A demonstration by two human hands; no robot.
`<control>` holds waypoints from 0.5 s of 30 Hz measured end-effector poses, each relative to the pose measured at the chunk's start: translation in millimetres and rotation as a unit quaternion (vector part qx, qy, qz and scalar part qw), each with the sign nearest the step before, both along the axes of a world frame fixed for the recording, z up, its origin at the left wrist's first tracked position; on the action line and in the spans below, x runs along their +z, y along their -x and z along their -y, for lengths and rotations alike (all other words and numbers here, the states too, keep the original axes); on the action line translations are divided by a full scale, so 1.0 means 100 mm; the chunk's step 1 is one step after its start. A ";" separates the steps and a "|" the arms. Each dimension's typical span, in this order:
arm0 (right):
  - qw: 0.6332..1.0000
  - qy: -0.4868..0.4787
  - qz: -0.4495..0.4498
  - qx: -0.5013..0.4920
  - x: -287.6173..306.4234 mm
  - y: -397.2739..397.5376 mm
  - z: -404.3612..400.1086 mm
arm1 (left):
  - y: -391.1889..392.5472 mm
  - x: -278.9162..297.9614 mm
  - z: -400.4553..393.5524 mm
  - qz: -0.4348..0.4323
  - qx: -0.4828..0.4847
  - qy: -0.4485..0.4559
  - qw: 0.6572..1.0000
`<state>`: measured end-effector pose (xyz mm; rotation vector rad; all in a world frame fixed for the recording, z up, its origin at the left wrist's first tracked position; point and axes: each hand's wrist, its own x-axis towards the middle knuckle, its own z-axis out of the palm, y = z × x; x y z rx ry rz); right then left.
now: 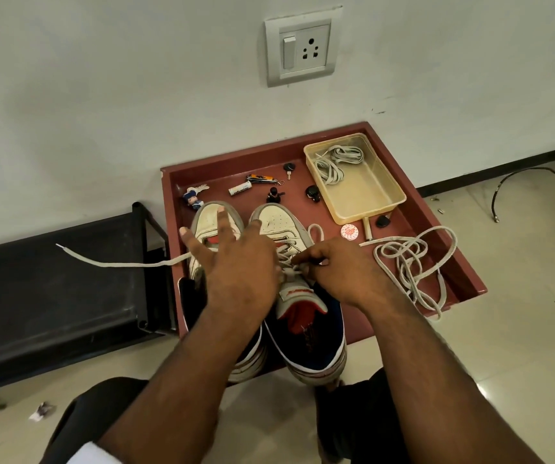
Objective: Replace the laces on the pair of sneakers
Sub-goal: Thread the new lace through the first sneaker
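Over sneakers – left hand fingers spread; right hand pinches lace.

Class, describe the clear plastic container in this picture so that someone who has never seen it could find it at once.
Start at the reddish-brown tray on the floor below the wall socket. In its far right corner sits the clear plastic container, rectangular and yellowish. It alone holds a coiled lace inside walls; the other loose lace lies bare on the tray.
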<state>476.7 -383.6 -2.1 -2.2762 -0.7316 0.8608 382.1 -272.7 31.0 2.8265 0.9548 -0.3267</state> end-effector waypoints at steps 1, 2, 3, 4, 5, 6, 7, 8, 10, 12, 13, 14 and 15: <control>1.000 -0.003 -0.001 0.001 0.00 0.00 0.00 | 0.04 0.03 -0.14 0.023 0.028 0.007 0.999; 1.000 -0.007 -0.003 0.001 0.00 0.00 0.01 | 0.09 0.06 -0.32 0.049 0.059 0.011 0.997; 1.000 -0.009 -0.005 0.001 0.00 0.00 0.01 | 0.14 0.11 -0.51 0.074 0.080 0.007 0.994; 1.000 -0.010 -0.006 0.001 0.00 0.00 0.01 | 0.21 0.15 -0.68 0.091 0.098 -0.006 0.991; 1.000 -0.010 -0.005 0.003 -0.01 0.00 0.01 | 0.27 0.19 -0.78 0.096 0.121 -0.021 0.988; 1.000 -0.007 0.001 0.006 -0.01 0.00 0.01 | 0.30 0.20 -0.78 0.088 0.145 -0.033 0.985; 1.000 -0.003 0.008 0.009 -0.01 0.00 0.00 | 0.29 0.21 -0.73 0.074 0.151 -0.038 0.985; 1.000 0.002 0.013 0.010 -0.01 0.00 -0.01 | 0.25 0.20 -0.62 0.060 0.128 -0.041 0.989; 1.000 0.009 0.017 0.009 -0.01 -0.01 -0.01 | 0.13 0.15 -0.26 0.024 0.039 -0.029 0.999; 1.000 0.010 0.018 0.009 0.00 -0.01 -0.01 | 0.04 0.03 0.00 -0.010 -0.028 -0.013 0.999; 1.000 0.008 0.018 0.008 -0.01 0.00 -0.01 | 0.01 -0.02 0.07 -0.025 -0.040 -0.012 0.999; 1.000 0.006 0.018 0.006 -0.02 0.00 -0.01 | 0.00 -0.06 0.09 -0.033 -0.038 -0.014 0.999; 1.000 0.005 0.017 0.003 -0.02 0.00 -0.01 | -0.01 -0.07 0.10 -0.033 -0.027 -0.016 0.999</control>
